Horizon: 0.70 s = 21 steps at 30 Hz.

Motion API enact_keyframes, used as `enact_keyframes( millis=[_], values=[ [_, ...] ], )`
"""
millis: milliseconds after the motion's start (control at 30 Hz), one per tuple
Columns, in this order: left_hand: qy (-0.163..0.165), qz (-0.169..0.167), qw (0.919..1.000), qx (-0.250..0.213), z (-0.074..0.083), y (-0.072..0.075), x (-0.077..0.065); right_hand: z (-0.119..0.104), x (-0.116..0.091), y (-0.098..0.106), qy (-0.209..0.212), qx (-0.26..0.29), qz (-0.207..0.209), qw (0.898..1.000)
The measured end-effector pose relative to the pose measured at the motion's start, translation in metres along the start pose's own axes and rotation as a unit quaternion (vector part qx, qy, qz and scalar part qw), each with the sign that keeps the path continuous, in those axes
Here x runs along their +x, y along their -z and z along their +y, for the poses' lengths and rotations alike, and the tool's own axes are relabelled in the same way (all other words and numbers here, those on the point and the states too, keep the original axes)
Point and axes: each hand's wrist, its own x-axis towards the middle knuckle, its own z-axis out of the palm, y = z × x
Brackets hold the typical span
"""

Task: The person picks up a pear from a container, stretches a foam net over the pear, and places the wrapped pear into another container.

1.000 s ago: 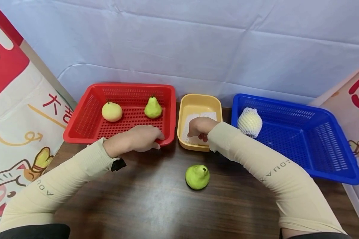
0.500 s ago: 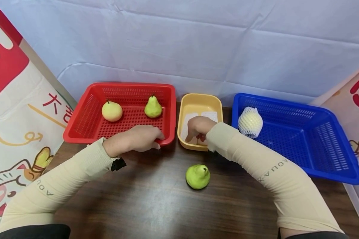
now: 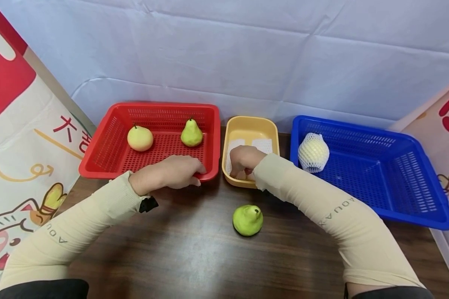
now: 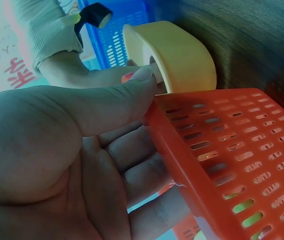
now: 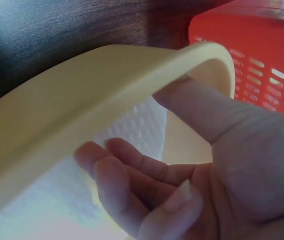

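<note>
My left hand [image 3: 179, 171] grips the front right rim of a red slatted basket [image 4: 222, 150], thumb on the outer side and fingers reaching inside. A round yellow pear [image 3: 140, 138] and a green pear [image 3: 191, 133] sit in that basket. My right hand [image 3: 245, 160] reaches down into a small yellow bin [image 3: 250, 122], beside white foam fruit nets [image 3: 262, 145]. In the right wrist view its thumb and loosely bent fingers [image 5: 112, 182] are spread apart just inside the bin's wall, with nothing visible between them. Another green pear [image 3: 247, 220] stands on the table before the bin.
A blue basket [image 3: 381, 170] stands to the right, holding a pale round fruit in a white foam net [image 3: 313, 153] at its left end. All three containers line up along the back of the dark wooden table [image 3: 194, 257], before a pale cloth backdrop [image 3: 224, 54].
My right hand has shifted slightly left inside the yellow bin, and a gap now shows between the white foam nets. The left hand has stayed on the red basket's rim.
</note>
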Motion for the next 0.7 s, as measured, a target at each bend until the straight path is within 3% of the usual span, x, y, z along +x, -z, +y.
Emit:
enact_keyframes(
  millis=[200,400,700],
  values=[
    [0.003,0.000,1.0000,0.002,-0.0006,0.0000,0.0009,-0.0047,0.0020,-0.0022,-0.005,-0.096,0.065,0.993],
    [0.003,0.001,1.0000,0.002,-0.0015,-0.0001,0.0007,-0.0091,0.0021,-0.0039,-0.001,-0.178,0.064,0.982],
    [0.003,0.003,1.0000,0.002,-0.0022,-0.0017,0.0009,-0.0087,0.0067,-0.0045,-0.001,-0.178,0.060,0.982]
  ],
)
